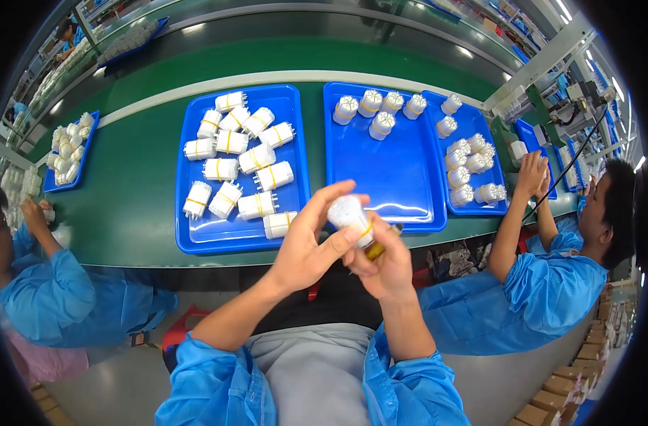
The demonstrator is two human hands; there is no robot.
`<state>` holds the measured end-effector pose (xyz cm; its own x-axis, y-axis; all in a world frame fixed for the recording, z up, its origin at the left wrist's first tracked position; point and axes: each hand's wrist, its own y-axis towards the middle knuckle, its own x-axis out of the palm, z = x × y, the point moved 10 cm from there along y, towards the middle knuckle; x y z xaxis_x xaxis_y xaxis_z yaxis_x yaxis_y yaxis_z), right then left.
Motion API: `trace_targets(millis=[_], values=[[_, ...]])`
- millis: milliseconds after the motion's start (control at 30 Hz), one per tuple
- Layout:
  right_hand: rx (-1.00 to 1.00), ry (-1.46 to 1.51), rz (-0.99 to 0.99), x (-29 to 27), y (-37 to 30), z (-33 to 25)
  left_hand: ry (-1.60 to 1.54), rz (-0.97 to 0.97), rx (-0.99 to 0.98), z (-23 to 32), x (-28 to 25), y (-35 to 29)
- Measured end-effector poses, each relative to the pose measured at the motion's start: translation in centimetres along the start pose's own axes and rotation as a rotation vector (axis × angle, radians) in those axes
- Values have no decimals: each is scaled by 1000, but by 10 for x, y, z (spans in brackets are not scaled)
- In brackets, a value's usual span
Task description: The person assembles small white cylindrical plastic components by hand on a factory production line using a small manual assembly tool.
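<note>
In front of my chest, over the table's near edge, both hands hold one white bundle of plastic parts (349, 215) with a thin yellow band around it. My left hand (313, 245) has its thumb along the bundle's side and its fingers raised behind it. My right hand (386, 261) grips the lower right end. A small yellow and dark thing (375, 249) shows between the right fingers; its kind is unclear. Left of my hands, a blue tray (185, 213) bears several banded white bundles lying on their sides. Straight ahead, another blue tray (388, 177) has several upright bundles along its far end.
A third blue tray (448, 99) with white bundles overlaps the second tray's right side. Co-workers in blue sit at the left (54, 291) and right (544, 284), their hands at the green table (132, 192). A smaller filled tray (89, 142) lies far left.
</note>
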<state>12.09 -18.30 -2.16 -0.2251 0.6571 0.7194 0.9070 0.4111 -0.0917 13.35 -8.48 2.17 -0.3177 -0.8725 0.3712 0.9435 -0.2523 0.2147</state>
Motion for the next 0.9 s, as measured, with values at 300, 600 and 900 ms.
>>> trace_targets(millis=[300,600,900], values=[[-490,-41,-157,19,-39,-78,-402,42,-217,-23,17,-24],[-603,127,-308,46,-43,-84,-593,-69,-510,-50,40,-50],[-575,137,-340,50,-39,-73,-441,-109,-558,-55,38,-57]])
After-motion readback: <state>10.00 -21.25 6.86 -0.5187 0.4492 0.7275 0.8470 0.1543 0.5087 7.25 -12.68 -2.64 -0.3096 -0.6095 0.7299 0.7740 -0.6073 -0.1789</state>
